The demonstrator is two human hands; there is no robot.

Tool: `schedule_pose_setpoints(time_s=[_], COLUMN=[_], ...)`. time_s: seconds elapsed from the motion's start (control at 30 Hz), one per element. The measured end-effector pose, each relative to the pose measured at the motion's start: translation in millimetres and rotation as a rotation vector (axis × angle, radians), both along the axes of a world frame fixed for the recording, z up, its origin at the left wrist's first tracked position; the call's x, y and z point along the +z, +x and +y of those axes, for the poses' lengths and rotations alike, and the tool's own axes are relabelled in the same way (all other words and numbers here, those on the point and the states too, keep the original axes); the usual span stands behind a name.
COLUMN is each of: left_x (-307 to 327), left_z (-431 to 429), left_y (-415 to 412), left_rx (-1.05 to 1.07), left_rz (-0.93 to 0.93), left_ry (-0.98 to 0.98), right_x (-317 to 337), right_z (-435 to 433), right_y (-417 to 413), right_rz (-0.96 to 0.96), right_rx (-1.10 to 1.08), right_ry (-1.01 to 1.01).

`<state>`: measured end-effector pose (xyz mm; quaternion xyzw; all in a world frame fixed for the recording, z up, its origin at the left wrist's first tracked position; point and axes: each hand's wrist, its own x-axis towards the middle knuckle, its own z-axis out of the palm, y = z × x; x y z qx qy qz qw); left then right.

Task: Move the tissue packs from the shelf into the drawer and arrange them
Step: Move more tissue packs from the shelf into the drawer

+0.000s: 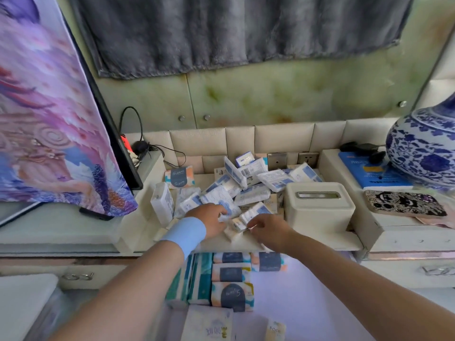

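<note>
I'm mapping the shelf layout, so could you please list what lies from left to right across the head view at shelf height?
Patterned cloth → upright white pack → pile of tissue packs → white tissue box → blue-and-white vase.

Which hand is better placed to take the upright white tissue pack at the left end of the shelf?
Left, likely: the left hand lies nearer the upright white tissue pack, while the right hand, farther right, pinches a small white pack.
</note>
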<state>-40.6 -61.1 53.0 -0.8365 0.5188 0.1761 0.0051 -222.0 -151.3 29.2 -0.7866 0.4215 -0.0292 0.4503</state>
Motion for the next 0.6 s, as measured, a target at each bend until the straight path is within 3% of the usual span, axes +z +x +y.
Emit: schedule_pose_setpoints(time_s=[0.23, 0.33, 0.4, 0.5, 0.6], left_x=[-5, -17, -25, -34, -46], left_z=[-26, -57, -81, -115, -141], left_y=[89, 123, 142, 169, 194], left_rx=[0.168, 0.271, 0.303, 0.318, 0.365], left_rz=[0.022, 0.094, 0.104, 0.073, 0.046], left_ry=[-0.105, -0.164, -0.192, -0.207, -0.216], right_x=[18, 16, 16, 8, -1], right_z=[-48, -80, -102, -138, -156], right_y=[97, 137, 158, 185, 202], right_rz=[-0.04, 0.115, 0.15, 0.25, 0.203], right_rx=[0.048, 0.09, 0.153, 0.256, 0.361], right_ry=[-0.264, -0.664, -0.815, -0.752, -0.649])
